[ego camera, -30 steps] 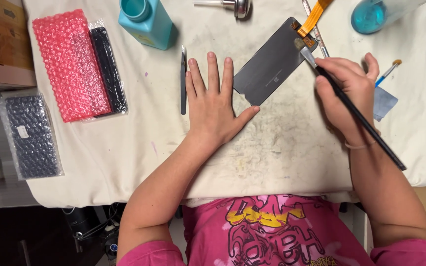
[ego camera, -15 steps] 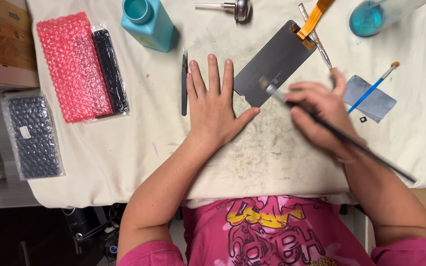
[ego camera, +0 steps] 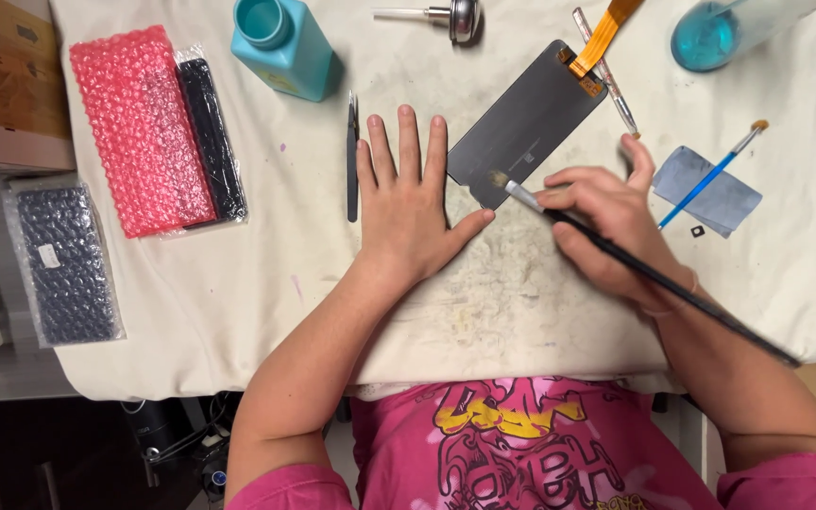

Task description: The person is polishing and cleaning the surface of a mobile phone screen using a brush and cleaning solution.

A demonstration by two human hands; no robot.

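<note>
Moved: my right hand point(ego camera: 616, 231) has slid down and left since a second ago, so the brush tip now sits at the near corner of the dark screen panel point(ego camera: 526, 127) instead of near its ribbon end; my left hand point(ego camera: 408, 203) has not shifted.
White cloth point(ego camera: 266, 283): it lies under the panel and is soiled just below it; I judge grit could be swept back onto the panel.
Screen panel: flat, tilted, unpinned, just right of my left fingers; a firm stroke could skid it.
Left hand: open, palm down, grasping nothing, thumb near the panel's corner.
Right hand: closed around the long black brush point(ego camera: 654, 274).
Orange ribbon point(ego camera: 602, 38): at the panel's far end; a skid might crease it.
</note>
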